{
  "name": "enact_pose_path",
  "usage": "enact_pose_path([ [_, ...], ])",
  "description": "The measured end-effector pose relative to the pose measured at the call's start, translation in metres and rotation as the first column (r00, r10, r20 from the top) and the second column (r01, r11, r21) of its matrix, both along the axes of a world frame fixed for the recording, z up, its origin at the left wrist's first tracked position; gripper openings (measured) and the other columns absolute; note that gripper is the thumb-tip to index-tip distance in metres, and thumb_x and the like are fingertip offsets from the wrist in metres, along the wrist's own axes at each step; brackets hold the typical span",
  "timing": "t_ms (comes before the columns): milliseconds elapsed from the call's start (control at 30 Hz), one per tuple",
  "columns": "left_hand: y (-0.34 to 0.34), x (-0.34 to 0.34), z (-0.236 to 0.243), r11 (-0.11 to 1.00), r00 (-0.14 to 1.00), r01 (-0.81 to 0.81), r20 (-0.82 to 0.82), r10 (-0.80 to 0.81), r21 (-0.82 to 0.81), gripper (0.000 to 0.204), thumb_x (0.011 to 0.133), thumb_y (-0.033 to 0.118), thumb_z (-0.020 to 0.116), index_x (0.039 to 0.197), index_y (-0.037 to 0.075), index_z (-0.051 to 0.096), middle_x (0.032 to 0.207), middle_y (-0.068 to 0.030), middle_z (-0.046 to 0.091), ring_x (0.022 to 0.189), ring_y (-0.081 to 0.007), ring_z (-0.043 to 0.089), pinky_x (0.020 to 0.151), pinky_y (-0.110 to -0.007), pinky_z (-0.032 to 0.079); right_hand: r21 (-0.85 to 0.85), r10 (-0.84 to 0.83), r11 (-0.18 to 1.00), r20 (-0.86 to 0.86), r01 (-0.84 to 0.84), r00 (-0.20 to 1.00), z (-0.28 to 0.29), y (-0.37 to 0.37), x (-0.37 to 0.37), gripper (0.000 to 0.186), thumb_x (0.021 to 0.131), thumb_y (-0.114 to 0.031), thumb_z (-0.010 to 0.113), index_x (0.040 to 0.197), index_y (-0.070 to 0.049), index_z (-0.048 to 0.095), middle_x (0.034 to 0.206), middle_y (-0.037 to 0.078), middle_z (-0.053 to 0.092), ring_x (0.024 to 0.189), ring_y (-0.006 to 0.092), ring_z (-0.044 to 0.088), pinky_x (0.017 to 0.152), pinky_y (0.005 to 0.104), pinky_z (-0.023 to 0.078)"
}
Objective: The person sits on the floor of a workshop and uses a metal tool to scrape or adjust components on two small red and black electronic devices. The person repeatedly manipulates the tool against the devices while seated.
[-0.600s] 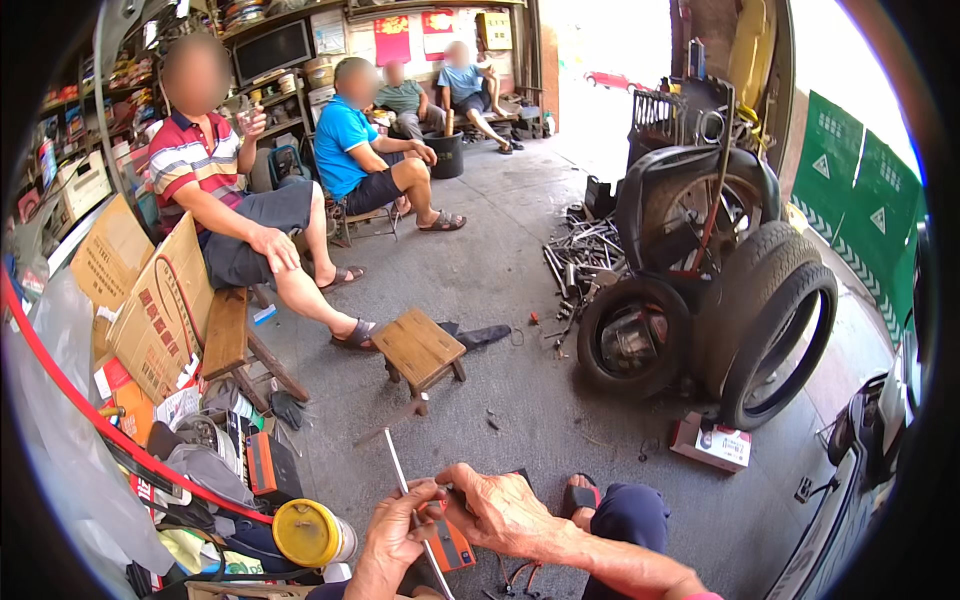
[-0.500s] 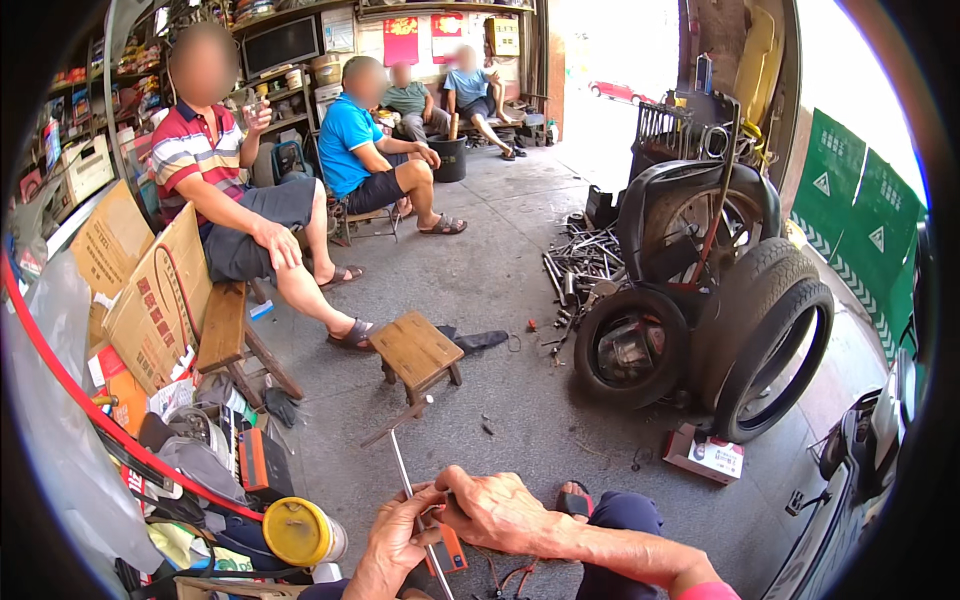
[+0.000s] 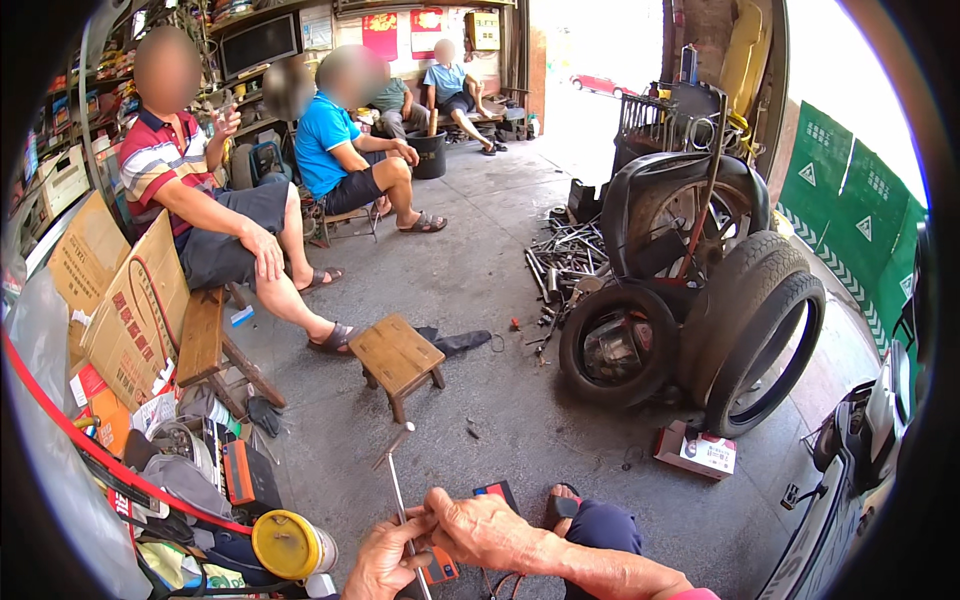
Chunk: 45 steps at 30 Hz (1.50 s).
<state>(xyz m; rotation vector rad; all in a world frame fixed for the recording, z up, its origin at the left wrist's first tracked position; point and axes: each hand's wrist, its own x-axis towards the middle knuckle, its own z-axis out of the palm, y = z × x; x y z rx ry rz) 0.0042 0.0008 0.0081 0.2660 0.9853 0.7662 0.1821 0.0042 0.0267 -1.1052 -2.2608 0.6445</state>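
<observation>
Left hand (image 3: pixel 380 563) around a silvery rod (image 3: pixel 398 489), right hand (image 3: pixel 488 531) beside it, wooden stool (image 3: pixel 397 353) beyond

Grey floor (image 3: pixel 490 225) is pretty busy tbh: wooden stool (image 3: pixel 400 354) in the middle, dark cloth (image 3: pixel 460 342) right by it, black bucket (image 3: pixel 428 158) at the far end. On the right, some tyres (image 3: pixel 752 297), a heap of metal parts (image 3: pixel 562 256) just left of them, plus a small box (image 3: pixel 697 451) nearer.

The hands (image 3: pixel 482 530) could pass between the obstructing wooden stool (image 3: pixel 396 355) and tyres (image 3: pixel 735 305)
</observation>
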Motion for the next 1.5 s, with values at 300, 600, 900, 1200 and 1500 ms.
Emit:
enact_pose_path([
  [300,0.002,-0.007,-0.043,0.990,0.990,0.138,-0.037,-0.138,0.024,0.020,0.088,0.028,0.065,0.100,0.012,0.065,0.090,-0.0010,0.066,0.081,-0.0132,0.062,0.065,-0.028,0.047,0.010,0.073,0.997,0.080,-0.074,0.994,-0.011,-0.005,0.006,0.033,0.086,-0.011,0.059,0.112,0.002,0.043,0.074,0.014,0.065,0.060,0.0317,0.066,0.047,0.0389,0.050],
  [600,0.005,0.003,-0.015,0.997,0.997,0.074,-0.024,-0.073,0.017,0.019,0.091,0.027,0.058,0.099,0.012,0.066,0.084,0.0007,0.067,0.078,-0.0125,0.064,0.066,-0.026,0.054,0.085,-0.070,0.994,0.038,0.067,0.997,-0.007,-0.006,-0.003,0.021,0.086,-0.011,0.059,0.095,-0.001,0.044,0.075,0.014,0.061,0.060,0.0316,0.065,0.048,0.0404,0.049],
  [900,0.002,0.020,0.017,0.997,0.998,-0.061,-0.013,0.060,-0.055,0.014,0.091,0.016,0.057,0.099,0.010,0.066,0.081,-0.0009,0.066,0.061,-0.0101,0.059,0.043,-0.020,0.042,-0.010,-0.122,0.992,0.019,0.122,0.992,-0.003,-0.007,-0.003,0.020,0.083,-0.013,0.062,0.096,-0.002,0.051,0.077,0.014,0.066,0.066,0.0319,0.068,0.054,0.0422,0.053],
  [1200,-0.001,0.028,0.030,0.995,0.995,-0.095,-0.039,0.096,0.026,0.025,0.094,0.017,0.051,0.115,0.008,0.061,0.096,-0.0041,0.069,0.057,-0.0102,0.061,0.033,-0.019,0.036,0.192,-0.308,0.937,0.052,0.293,0.950,-0.034,0.017,-0.017,0.015,0.067,-0.023,0.067,0.071,-0.009,0.062,0.059,0.014,0.062,0.057,0.0333,0.065,0.048,0.0440,0.050],
  [1500,-0.002,0.027,0.015,0.987,0.980,-0.155,-0.133,0.149,-0.039,0.017,0.094,0.019,0.057,0.105,0.009,0.065,0.080,-0.0001,0.064,0.047,-0.0077,0.049,0.032,-0.018,0.031,0.185,-0.211,0.960,-0.014,0.210,0.977,-0.033,0.009,-0.008,0.017,0.069,-0.021,0.067,0.071,-0.005,0.062,0.053,0.017,0.058,0.052,0.0346,0.063,0.046,0.0442,0.049],
])
